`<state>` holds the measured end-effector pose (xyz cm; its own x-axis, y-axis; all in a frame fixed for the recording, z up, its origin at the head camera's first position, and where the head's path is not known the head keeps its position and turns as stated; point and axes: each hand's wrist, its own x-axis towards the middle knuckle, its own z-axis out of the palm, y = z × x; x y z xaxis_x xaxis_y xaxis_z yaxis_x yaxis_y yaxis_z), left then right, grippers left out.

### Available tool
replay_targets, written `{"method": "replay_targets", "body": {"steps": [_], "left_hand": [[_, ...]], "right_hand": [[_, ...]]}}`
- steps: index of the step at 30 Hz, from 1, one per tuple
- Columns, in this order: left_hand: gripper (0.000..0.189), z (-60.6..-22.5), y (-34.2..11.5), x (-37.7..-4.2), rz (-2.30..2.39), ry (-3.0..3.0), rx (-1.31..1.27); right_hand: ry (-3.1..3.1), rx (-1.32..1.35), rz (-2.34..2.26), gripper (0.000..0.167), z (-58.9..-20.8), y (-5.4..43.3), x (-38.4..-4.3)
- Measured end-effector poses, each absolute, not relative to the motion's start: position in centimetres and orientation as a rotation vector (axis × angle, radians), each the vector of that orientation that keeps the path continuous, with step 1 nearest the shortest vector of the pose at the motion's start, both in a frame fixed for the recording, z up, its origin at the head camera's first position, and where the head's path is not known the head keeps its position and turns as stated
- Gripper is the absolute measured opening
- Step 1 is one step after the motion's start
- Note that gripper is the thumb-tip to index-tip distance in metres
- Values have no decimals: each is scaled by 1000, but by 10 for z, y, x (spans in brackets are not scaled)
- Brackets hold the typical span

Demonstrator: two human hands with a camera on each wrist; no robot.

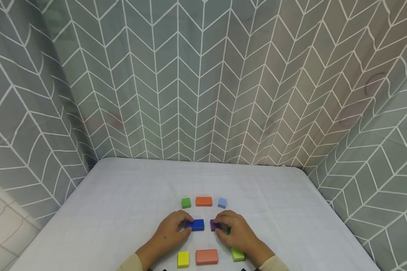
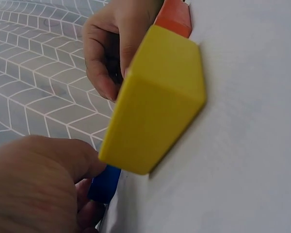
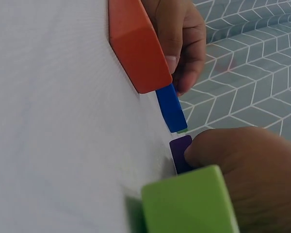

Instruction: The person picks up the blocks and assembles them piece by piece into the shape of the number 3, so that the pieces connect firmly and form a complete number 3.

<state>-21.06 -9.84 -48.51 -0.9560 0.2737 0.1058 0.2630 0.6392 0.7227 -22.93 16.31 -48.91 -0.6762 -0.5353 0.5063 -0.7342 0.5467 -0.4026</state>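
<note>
At the middle of the table in the head view, my left hand [image 1: 173,229] pinches the left end of a dark blue block [image 1: 198,225] between thumb and fingers. My right hand [image 1: 235,230] grips a purple block [image 1: 213,225] a short way to the right of it, with a gap between the two blocks. A dark green block [image 1: 228,230] peeks out under the right hand, mostly hidden. In the right wrist view the thumb lies against the purple block [image 3: 181,151], and the blue block [image 3: 171,109] stands beyond it.
Behind the hands sit a green block [image 1: 186,203], an orange block [image 1: 204,201] and a light blue block [image 1: 222,203]. Nearer lie a yellow block [image 1: 183,259], a salmon block [image 1: 207,256] and a lime block [image 1: 237,254]. Patterned curtains [image 1: 190,82] surround the white table [image 1: 139,184].
</note>
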Motion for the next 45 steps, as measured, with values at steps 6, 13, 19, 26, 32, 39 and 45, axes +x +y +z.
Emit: {"method": "replay_targets", "body": {"steps": [6,13,19,26,32,39,45], "left_hand": [[19,-484,-100,-212,1204,2842,480],[20,-483,-100,-214,1204,2842,478],[22,-484,-100,-214,1186,2842,463],[23,-484,-100,-214,1172,2863,478],[24,-485,-98,-215,1176,2862,494],[26,-485,-98,-214,1180,2854,524],[32,-484,-99,-212,1158,2848,522]], "right_hand": [[-2450,1047,849,21,-489,161,-229],[-2469,1020,825,21,-489,159,-229],[-2546,994,853,20,-488,156,-225],[-2581,973,812,20,-485,155,-224],[-2554,998,802,22,-485,156,-225],[-2512,957,722,23,-486,158,-226],[-2576,925,696,18,-483,158,-224]]}}
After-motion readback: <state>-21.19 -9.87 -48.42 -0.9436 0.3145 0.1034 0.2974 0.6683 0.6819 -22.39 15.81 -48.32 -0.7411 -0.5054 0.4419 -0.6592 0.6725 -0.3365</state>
